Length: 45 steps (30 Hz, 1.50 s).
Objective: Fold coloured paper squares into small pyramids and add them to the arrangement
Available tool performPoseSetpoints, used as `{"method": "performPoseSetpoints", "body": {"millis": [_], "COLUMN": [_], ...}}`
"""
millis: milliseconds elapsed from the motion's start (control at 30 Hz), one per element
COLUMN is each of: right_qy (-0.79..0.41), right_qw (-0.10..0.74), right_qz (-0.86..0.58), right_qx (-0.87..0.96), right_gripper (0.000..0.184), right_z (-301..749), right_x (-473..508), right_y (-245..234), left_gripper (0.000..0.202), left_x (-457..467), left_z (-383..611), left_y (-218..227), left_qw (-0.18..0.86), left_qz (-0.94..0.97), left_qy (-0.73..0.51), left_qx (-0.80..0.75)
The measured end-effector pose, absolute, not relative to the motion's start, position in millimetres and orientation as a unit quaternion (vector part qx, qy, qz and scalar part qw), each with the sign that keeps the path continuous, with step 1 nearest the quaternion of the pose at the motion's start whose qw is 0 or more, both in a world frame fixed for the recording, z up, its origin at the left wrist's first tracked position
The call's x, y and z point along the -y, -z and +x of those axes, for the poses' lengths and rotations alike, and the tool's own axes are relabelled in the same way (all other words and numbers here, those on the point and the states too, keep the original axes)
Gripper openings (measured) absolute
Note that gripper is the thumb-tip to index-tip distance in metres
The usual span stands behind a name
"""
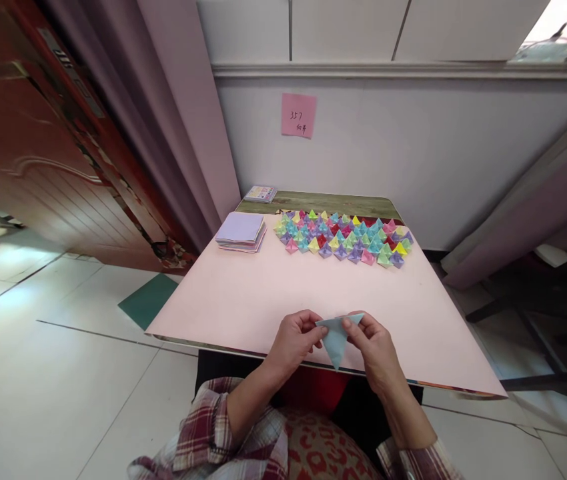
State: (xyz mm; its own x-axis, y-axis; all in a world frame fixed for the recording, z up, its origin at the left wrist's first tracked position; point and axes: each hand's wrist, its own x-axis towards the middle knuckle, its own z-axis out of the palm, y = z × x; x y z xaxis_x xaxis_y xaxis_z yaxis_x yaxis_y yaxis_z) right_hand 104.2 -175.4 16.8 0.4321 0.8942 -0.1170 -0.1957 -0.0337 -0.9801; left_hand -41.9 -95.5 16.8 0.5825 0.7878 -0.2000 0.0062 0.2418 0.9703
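Observation:
A light blue sheet of paper (335,343), folded into a triangle with its tip pointing down toward me, is held between both hands over the table's near edge. My left hand (295,339) pinches its upper left corner between thumb and fingers. On the upper right side, my right hand (372,341) grips it with the thumb pressed on the front face. Farther back on the table lie rows of small folded paper pieces (341,240) in many colours. To their left stands a stack of square paper (240,229) with a lilac sheet on top.
Pale pink covering lies over the table (223,300). A small printed pack (261,194) rests at its far left corner. A pink note (298,115) is stuck to the wall behind. Curtains and a reddish-brown door (28,153) are on the left.

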Motion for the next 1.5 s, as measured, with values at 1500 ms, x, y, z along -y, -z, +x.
{"method": "performPoseSetpoints", "body": {"millis": [1500], "right_qy": [-0.517], "right_qw": [0.617], "right_qz": [-0.528], "right_qx": [0.271], "right_gripper": [0.034], "right_z": [88], "right_x": [175], "right_y": [-38], "left_gripper": [0.02], "left_x": [96], "left_z": [-43], "left_y": [-7], "left_qw": [0.907], "left_qz": [0.213], "left_qy": [-0.249], "left_qx": [-0.266]}}
